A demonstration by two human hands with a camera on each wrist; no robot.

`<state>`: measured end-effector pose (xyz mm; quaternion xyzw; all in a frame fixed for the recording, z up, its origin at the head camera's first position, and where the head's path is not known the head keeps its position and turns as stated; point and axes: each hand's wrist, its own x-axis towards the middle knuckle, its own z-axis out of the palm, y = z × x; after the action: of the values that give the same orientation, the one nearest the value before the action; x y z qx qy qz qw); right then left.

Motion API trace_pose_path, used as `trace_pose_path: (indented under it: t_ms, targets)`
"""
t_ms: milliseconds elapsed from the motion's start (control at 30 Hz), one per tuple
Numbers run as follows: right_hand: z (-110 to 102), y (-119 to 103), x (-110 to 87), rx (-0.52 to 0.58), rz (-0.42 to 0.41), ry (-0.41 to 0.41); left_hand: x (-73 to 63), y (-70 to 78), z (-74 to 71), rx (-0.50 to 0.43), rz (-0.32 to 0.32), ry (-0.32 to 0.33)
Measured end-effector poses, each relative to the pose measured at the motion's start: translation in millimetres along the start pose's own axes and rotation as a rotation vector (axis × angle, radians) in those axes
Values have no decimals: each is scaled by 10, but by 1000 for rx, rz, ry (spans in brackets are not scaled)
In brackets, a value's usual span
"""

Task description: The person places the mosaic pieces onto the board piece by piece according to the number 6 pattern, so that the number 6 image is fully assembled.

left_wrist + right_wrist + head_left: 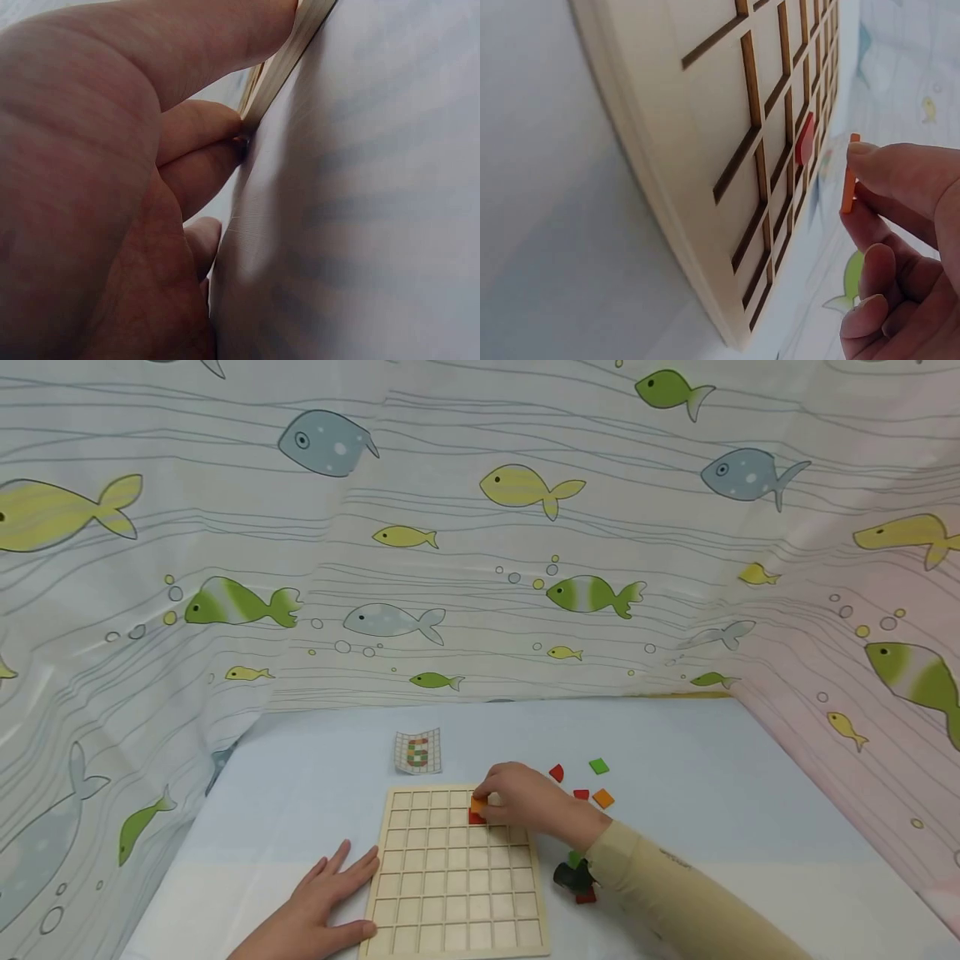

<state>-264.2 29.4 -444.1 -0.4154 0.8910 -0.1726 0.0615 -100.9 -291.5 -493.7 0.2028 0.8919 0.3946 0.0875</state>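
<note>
A square orange tile (849,184) is pinched between the thumb and fingers of my right hand (528,802). In the right wrist view that tile stands clear above the wooden grid board (450,885). One red tile (476,817) sits in a cell near the board's far edge, just below the pinched tile in the head view. My left hand (318,897) lies spread on the table at the board's left side. Its thumb and fingertips touch the board's edge, as the left wrist view (187,135) also shows.
Behind the board lies a small paper card (417,752) with a coloured grid pattern. Loose pieces lie to the right: a red rounded one (557,772), a green square (598,766), an orange square (603,798) and others, some partly behind the right wrist's black camera (573,877). A fish-print curtain (480,560) surrounds the table.
</note>
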Motion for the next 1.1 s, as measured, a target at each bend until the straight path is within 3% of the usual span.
trace_pose_path:
  t_ms: [233,633,1100]
  targets:
    - [99,-89,118,-34,-45,-24,7,-9,6,-3,3,-8]
    - [265,-135,219,-89,-45,-60,17,8,4,0,-1,-23]
    - [243,-198,241,-65,-63,-72,8,7,-4,6,-25,-14]
